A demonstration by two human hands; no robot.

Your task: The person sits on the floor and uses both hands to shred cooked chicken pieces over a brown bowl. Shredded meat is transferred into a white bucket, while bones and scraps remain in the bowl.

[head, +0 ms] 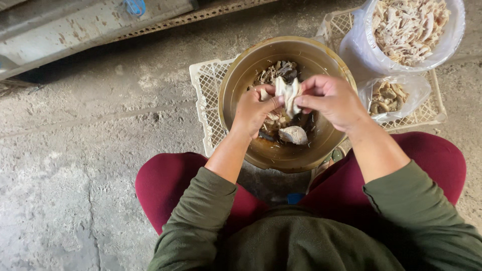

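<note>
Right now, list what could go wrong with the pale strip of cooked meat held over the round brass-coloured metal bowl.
1. Left hand and right hand pinch the pale meat strip only at the fingertips; it could slip.
2. The brass-coloured metal bowl overhangs the white plastic lattice crate and might tip.
3. The bag-lined tub of shredded meat stands uncovered.

Your bowl sits on a crate, just ahead of your knees.
Your bowl (286, 150) rests on the crate (206, 95); right of it lie a small bag (394, 98) and, behind that, a tub (409, 30) (both on the neighbouring crate).
</note>
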